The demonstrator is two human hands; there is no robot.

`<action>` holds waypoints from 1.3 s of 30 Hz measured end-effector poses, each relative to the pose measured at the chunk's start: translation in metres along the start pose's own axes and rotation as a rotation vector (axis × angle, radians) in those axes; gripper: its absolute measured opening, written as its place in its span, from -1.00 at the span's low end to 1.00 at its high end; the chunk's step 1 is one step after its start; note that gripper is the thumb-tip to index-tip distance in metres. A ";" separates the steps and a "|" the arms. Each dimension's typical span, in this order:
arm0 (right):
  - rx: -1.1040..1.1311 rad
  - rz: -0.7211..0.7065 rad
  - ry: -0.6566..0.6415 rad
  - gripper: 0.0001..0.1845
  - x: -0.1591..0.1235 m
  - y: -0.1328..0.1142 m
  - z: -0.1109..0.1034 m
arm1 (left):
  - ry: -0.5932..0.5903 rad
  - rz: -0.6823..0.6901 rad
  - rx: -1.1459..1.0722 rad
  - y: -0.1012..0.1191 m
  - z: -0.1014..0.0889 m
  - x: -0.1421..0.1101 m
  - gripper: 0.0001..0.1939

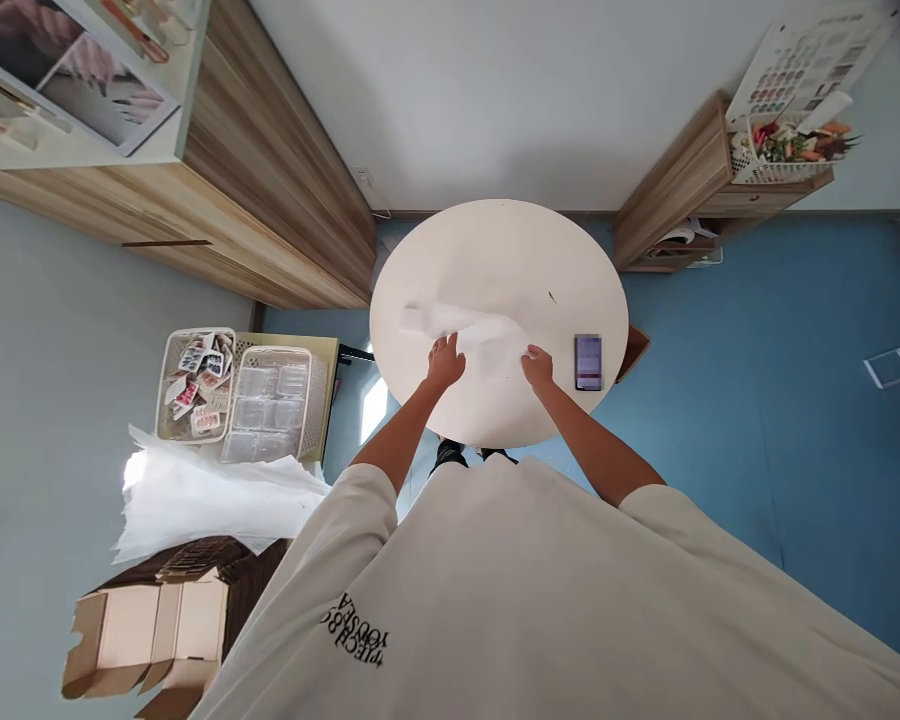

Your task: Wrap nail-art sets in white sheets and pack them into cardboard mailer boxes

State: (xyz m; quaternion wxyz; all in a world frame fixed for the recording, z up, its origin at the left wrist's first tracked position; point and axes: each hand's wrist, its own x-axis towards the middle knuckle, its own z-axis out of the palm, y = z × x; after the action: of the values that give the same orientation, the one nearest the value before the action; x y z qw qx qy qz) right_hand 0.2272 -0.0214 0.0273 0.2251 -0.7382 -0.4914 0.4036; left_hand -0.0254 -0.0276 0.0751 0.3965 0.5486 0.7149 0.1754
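White sheet (487,328) lies on the tabletop (506,228) between and just beyond both hands, the left hand (447,362) touching it, grip unclear from here, the right hand (538,366) seemingly pinching its edge, so uneven tugging could crease or tear it.

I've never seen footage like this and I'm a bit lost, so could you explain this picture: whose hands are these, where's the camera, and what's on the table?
There's no machine here, just one person's own left hand and right hand, both bare. The camera is worn on the head, looking forward and down, so the light shirt fills the bottom. On the round table lies a thin white sheet, with both hands' fingers at it. White on white, how firmly they grip is hard to tell. A phone lies right of the right hand. Off to the left is a pile of similar white sheets.
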 end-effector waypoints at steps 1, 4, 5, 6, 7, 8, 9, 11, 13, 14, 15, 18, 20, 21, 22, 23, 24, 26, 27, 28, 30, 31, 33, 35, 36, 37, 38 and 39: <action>0.019 0.071 0.007 -0.37 -0.002 0.002 0.000 | -0.010 0.006 0.007 0.001 0.001 0.005 -0.34; 0.039 0.155 -0.022 -0.41 -0.009 0.004 0.001 | -0.039 0.023 0.026 0.005 0.001 0.021 -0.34; 0.017 0.147 -0.045 -0.43 -0.012 0.004 0.000 | -0.052 0.028 0.035 0.006 0.001 0.026 -0.33; -0.023 0.130 -0.073 -0.47 -0.015 0.004 0.000 | -0.067 0.032 0.045 0.007 0.002 0.030 -0.34; -0.072 0.111 -0.103 -0.50 -0.018 0.004 -0.001 | -0.085 0.037 0.055 0.007 0.002 0.033 -0.34; -0.118 0.096 -0.135 -0.53 -0.022 0.003 -0.002 | -0.102 0.042 0.062 0.007 0.003 0.036 -0.35; -0.167 0.086 -0.159 -0.57 -0.026 0.003 -0.003 | -0.118 0.045 0.067 0.007 0.005 0.037 -0.36; -0.287 0.043 -0.159 -0.62 -0.033 0.000 -0.004 | -0.141 0.047 0.066 0.003 0.008 0.036 -0.39; -0.415 -0.053 -0.105 -0.63 -0.037 -0.004 -0.002 | -0.157 0.037 0.063 -0.004 0.011 0.032 -0.42; -0.468 -0.122 -0.087 -0.62 -0.037 -0.006 0.000 | -0.165 0.031 0.062 -0.008 0.012 0.029 -0.43; -0.498 -0.189 -0.088 -0.59 -0.037 -0.009 0.002 | -0.172 0.027 0.060 -0.013 0.013 0.026 -0.43; -0.475 -0.309 -0.213 -0.43 -0.029 -0.014 0.012 | -0.179 0.019 0.052 -0.029 0.013 0.018 -0.44; -0.461 -0.330 -0.309 -0.33 -0.022 -0.013 0.020 | -0.178 0.008 0.054 -0.038 0.010 0.014 -0.44; -0.463 -0.321 -0.346 -0.29 -0.019 -0.011 0.023 | -0.180 0.001 0.059 -0.041 0.008 0.012 -0.45; -0.469 -0.305 -0.375 -0.26 -0.017 -0.008 0.025 | -0.184 -0.006 0.067 -0.044 0.006 0.011 -0.45; -0.481 -0.280 -0.395 -0.23 -0.016 -0.004 0.027 | -0.191 -0.013 0.077 -0.046 0.004 0.010 -0.44; -0.499 -0.255 -0.410 -0.21 -0.015 0.000 0.027 | -0.199 -0.017 0.088 -0.047 0.002 0.009 -0.44; -0.534 -0.240 -0.409 -0.17 -0.016 0.010 0.026 | -0.218 -0.020 0.108 -0.048 -0.001 0.008 -0.43; -0.550 -0.233 -0.394 -0.15 -0.017 0.015 0.025 | -0.224 -0.017 0.111 -0.047 -0.001 0.007 -0.43; -0.566 -0.222 -0.380 -0.14 -0.018 0.020 0.023 | -0.230 -0.011 0.110 -0.047 -0.001 0.007 -0.43; -0.595 -0.179 -0.346 -0.12 -0.019 0.027 0.019 | -0.237 0.011 0.108 -0.044 0.003 0.007 -0.43; -0.607 -0.152 -0.330 -0.11 -0.019 0.031 0.016 | -0.244 0.028 0.114 -0.043 0.006 0.008 -0.43; -0.626 -0.107 -0.301 -0.10 -0.019 0.036 0.011 | -0.269 0.080 0.157 -0.038 0.014 0.010 -0.40; -0.653 -0.078 -0.294 -0.09 -0.018 0.040 0.005 | -0.303 0.150 0.242 -0.032 0.024 0.013 -0.35; -0.674 -0.067 -0.301 -0.09 -0.017 0.042 0.002 | -0.317 0.187 0.297 -0.029 0.029 0.015 -0.32; -0.700 -0.058 -0.311 -0.10 -0.017 0.044 -0.001 | -0.328 0.224 0.357 -0.025 0.035 0.017 -0.30; -0.729 -0.047 -0.324 -0.10 -0.017 0.045 -0.005 | -0.335 0.259 0.419 -0.021 0.040 0.019 -0.27; -0.759 -0.036 -0.336 -0.10 -0.017 0.046 -0.008 | -0.339 0.289 0.482 -0.018 0.045 0.022 -0.24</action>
State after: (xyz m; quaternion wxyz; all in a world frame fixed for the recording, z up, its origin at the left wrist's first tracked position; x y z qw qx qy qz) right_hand 0.2551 -0.0556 0.0045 -0.1395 -0.6837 -0.6483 0.3046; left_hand -0.0044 -0.0220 0.0265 0.3398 0.7436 0.5745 -0.0383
